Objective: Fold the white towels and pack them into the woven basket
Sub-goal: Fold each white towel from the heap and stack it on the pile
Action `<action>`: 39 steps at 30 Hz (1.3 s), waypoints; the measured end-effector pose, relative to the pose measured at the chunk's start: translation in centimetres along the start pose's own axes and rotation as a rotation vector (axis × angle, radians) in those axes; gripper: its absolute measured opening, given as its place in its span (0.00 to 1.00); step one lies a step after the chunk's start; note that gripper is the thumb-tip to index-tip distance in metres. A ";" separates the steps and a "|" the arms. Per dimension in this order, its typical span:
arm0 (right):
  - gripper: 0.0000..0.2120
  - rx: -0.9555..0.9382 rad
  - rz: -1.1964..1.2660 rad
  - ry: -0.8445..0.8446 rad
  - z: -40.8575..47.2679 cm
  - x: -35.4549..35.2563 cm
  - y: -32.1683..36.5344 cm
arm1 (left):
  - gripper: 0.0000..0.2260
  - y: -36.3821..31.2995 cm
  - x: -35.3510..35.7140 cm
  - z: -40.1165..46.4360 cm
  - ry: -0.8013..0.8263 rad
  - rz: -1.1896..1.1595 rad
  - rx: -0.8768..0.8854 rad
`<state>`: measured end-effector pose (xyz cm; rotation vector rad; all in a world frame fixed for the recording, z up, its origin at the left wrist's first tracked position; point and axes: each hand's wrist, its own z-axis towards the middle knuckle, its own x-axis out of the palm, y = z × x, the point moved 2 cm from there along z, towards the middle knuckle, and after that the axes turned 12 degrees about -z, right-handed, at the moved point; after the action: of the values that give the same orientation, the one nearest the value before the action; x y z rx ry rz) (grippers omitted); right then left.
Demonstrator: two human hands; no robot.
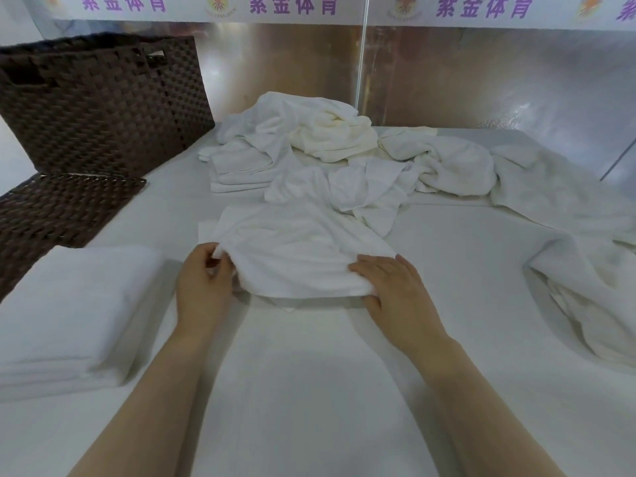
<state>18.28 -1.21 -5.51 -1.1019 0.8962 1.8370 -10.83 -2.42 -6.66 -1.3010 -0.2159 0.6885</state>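
A white towel (296,249) lies crumpled in the middle of the table, its near edge lifted. My left hand (203,280) pinches that towel's near left corner between thumb and fingers. My right hand (389,287) lies on the near right edge, fingers over the top and thumb tucked under the hem. The dark brown woven basket (99,101) stands at the far left. A stack of folded towels (69,311) sits at the near left. Behind the held towel lies a heap of unfolded white towels (337,139).
A flat woven lid (58,215) lies in front of the basket. A small folded pile (241,170) sits next to the heap. More loose towels (585,290) drape off the right side. A shiny metal wall (481,80) closes the back.
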 end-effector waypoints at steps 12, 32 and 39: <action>0.23 0.106 0.189 -0.010 -0.4 0.2 1.5 | 0.25 -2.8 5.6 -5.8 0.470 0.635 0.715; 0.16 0.712 0.680 -0.252 0.2 -1.7 -4.1 | 0.13 -2.4 0.9 -1.4 0.162 0.492 0.590; 0.11 0.683 0.644 -0.102 1.4 -4.6 -4.9 | 0.15 -3.1 2.6 -1.9 0.329 0.382 0.527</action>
<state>23.53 0.87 -1.63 -0.2962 1.7855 1.7999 -6.70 -2.73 -4.85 -0.9285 0.4678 0.7741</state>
